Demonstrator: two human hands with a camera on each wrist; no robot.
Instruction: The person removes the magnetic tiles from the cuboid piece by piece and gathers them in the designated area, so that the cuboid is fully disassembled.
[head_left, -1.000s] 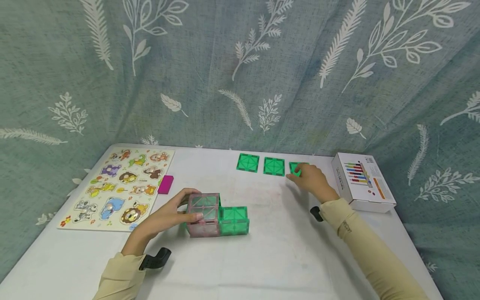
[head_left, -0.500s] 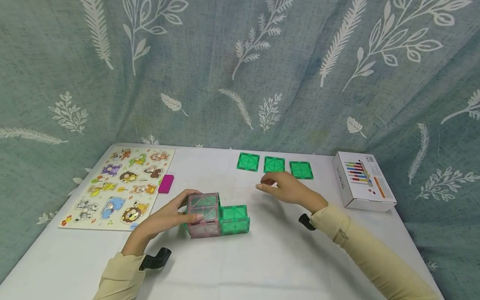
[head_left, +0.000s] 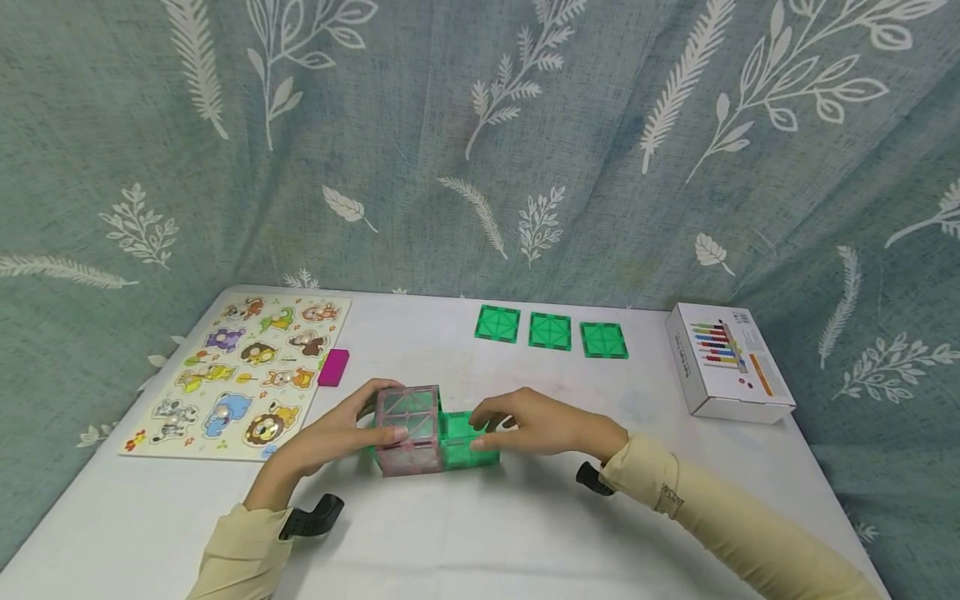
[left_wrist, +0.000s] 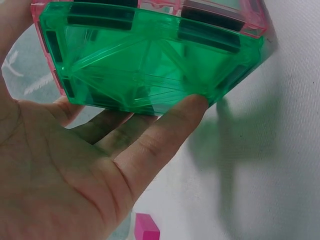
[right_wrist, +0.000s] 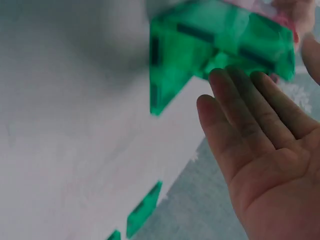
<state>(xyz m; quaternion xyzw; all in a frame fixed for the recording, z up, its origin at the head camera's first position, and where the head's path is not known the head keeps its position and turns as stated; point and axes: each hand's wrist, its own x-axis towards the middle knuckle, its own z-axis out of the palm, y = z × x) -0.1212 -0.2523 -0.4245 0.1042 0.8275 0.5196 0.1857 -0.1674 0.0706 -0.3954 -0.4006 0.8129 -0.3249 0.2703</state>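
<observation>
A block built of clear magnetic tiles stands mid-table, its left part a pink-framed cube (head_left: 408,429) and its lower right part green tiles (head_left: 456,429). My left hand (head_left: 341,433) grips the cube from the left, thumb across its front and fingers behind. In the left wrist view a green tile (left_wrist: 145,65) forms the side facing the palm. My right hand (head_left: 536,423) is at the green part's right end and overlaps it in the head view. The right wrist view shows this hand (right_wrist: 270,145) with fingers extended, thumb apart and nothing held, close to the green tiles (right_wrist: 220,35).
Three green square tiles (head_left: 550,332) lie in a row at the back. A white box (head_left: 727,362) with a printed abacus stands at right. To the left lie an animal puzzle board (head_left: 236,379) and a magenta block (head_left: 333,367). A patterned curtain (head_left: 420,150) hangs behind.
My right hand has come from the rightmost loose tile towards me and left, to the block's green end. The left hand keeps its grip on the cube. The three loose tiles stay put.
</observation>
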